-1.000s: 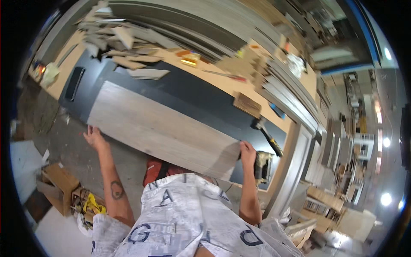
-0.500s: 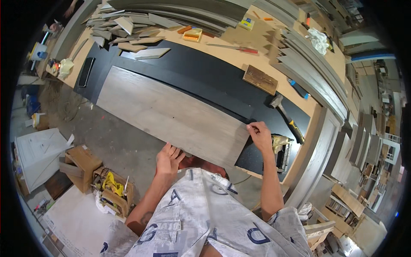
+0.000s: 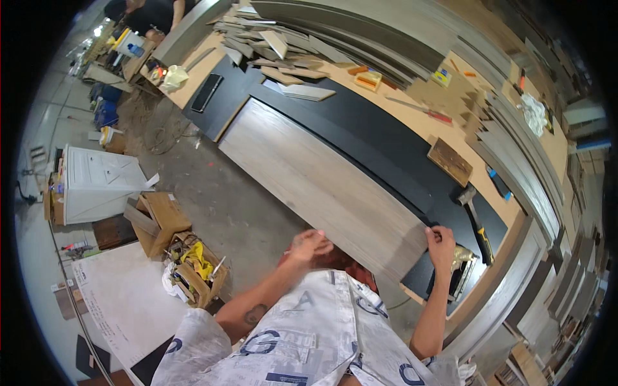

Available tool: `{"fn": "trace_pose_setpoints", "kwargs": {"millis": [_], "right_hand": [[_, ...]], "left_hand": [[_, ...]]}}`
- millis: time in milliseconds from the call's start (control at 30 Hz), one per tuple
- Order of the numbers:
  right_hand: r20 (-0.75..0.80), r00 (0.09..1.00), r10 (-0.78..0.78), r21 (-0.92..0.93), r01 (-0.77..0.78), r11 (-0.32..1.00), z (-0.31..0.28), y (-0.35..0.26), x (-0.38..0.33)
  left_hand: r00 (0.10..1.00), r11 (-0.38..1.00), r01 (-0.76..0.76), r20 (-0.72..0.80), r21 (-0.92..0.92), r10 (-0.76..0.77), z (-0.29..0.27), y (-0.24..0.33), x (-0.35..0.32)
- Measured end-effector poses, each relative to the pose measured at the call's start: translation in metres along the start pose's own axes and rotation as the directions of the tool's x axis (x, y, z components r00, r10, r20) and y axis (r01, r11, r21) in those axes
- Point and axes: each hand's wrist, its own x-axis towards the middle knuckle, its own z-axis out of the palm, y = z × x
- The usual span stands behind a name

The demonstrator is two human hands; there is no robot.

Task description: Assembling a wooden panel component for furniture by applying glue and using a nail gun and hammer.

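A long grey-brown wood-grain board (image 3: 322, 186) lies slantwise on a black sheet (image 3: 380, 151) on the bench in front of me. My right hand (image 3: 440, 248) is at the board's right end, thumb and fingers pinched at its far corner. Close by the near long edge is my left hand (image 3: 311, 246), smeared by motion; whether it touches the board is unclear. A thin brown strip (image 3: 232, 119) shows along the board's left end. Right of my right hand lie a hammer (image 3: 475, 222) with a black-and-yellow grip and a partly hidden nail gun (image 3: 462, 267).
Trim offcuts (image 3: 277, 48) are heaped at the back left, near a dark phone-like slab (image 3: 207, 92). Farther right are a red-handled tool (image 3: 439, 116), a wood block (image 3: 450, 161) and long mouldings (image 3: 515, 151). A tool carrier (image 3: 196, 267) stands lower left. Another person (image 3: 151, 19) is at the far left.
The view has swung left, so the bench sits farther right in the picture. My left hand has shifted from its grip at the near edge and is blurred; my right hand stays at the corner.
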Motion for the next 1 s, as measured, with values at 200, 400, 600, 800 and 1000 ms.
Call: {"fn": "trace_pose_setpoints", "kwargs": {"millis": [200, 400, 600, 800, 1000], "right_hand": [[-0.125, 0.983, 0.137, -0.13, -0.153, 0.98, -0.005, -0.012, -0.012], [-0.157, 0.894, 0.42, 0.186, -0.391, 0.901, 0.024, -0.002, -0.073], [-0.299, 0.846, 0.442, 0.298, -0.357, 0.885, 0.053, -0.027, -0.098], [-0.365, 0.669, 0.647, 0.329, -0.557, 0.762, 0.066, -0.045, -0.075], [-0.445, 0.597, 0.667, 0.174, -0.673, 0.719, 0.055, -0.061, -0.07]], "left_hand": [[0.995, 0.948, -0.032, 0.097, 0.316, 0.001, -0.007, 0.025, -0.006], [0.317, -0.021, -0.536, 0.225, 0.844, 0.921, -0.087, 0.195, 0.071], [0.386, -0.167, -0.443, 0.355, 0.881, 0.851, -0.128, 0.298, 0.193], [0.455, 0.0, -0.534, 0.287, 0.845, 0.843, -0.164, 0.317, 0.224], [0.685, -0.059, -0.299, 0.257, 0.953, 0.682, -0.128, 0.323, 0.209]]}}
